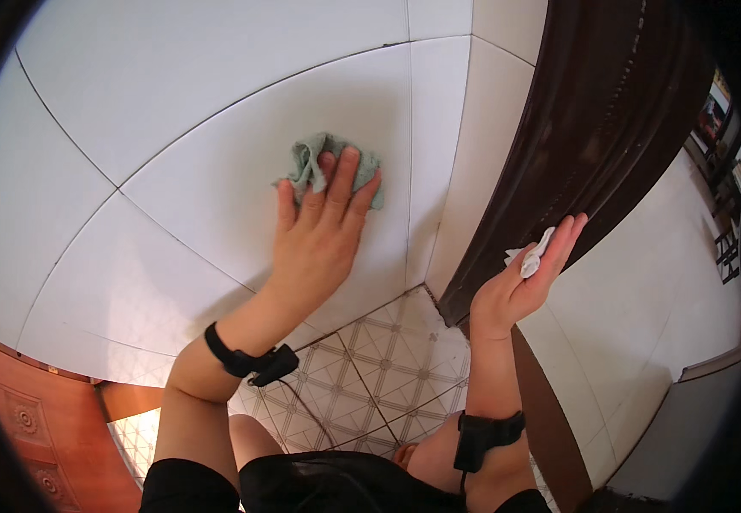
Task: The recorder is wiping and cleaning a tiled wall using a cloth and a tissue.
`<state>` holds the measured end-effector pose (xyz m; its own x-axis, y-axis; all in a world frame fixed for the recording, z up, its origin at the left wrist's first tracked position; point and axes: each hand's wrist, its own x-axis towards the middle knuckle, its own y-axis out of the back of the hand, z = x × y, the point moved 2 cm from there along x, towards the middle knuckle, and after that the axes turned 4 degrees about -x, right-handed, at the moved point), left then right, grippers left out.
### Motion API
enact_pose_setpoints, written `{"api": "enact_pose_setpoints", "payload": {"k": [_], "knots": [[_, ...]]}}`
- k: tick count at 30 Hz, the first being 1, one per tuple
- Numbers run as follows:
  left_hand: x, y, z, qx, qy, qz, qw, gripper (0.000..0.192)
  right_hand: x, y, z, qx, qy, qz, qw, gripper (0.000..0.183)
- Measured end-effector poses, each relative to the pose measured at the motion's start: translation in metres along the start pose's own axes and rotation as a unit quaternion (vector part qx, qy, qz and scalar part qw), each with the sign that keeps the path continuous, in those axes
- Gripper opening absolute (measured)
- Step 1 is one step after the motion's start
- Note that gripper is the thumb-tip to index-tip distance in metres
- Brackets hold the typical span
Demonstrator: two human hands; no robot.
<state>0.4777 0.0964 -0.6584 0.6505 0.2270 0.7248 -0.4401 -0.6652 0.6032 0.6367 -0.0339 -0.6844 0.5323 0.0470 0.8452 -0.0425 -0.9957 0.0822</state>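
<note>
A crumpled grey-green cloth [309, 160] lies pressed flat against the white wall tiles [216, 167]. My left hand [322, 224] is spread over it, fingers pointing up, holding it to the wall. To the right, my right hand [531, 276] rests by the dark brown door frame [575, 128], its fingers straight along the frame's surface. A folded white cloth or tissue [537, 253] is pinched between the thumb and the side of that hand. A black strap with a small device sits on each forearm.
Patterned floor tiles [396, 365] lie below, meeting the wall at a corner beside the door frame. A carved reddish-brown wooden door [37, 429] stands at the lower left. Past the frame are a pale floor [633, 276], a grey surface [678, 423] and a dark rack at the far right.
</note>
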Motion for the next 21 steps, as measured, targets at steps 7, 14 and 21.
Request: {"api": "enact_pose_setpoints", "payload": {"k": [7,14,21], "knots": [[-0.160,-0.141,0.050,-0.045,-0.215,-0.300,0.928,0.047,-0.002,-0.001,-0.006,-0.002,0.006,-0.002,1.000,0.044],[-0.279,-0.184,0.074,0.133,-0.344,-0.385,0.846,0.048,-0.003,0.003,-0.001,-0.025,0.007,0.000,1.000,0.044],[-0.349,-0.205,0.051,0.168,-0.404,-0.435,0.787,0.050,-0.008,-0.001,-0.011,-0.002,-0.010,0.001,1.000,0.044]]}}
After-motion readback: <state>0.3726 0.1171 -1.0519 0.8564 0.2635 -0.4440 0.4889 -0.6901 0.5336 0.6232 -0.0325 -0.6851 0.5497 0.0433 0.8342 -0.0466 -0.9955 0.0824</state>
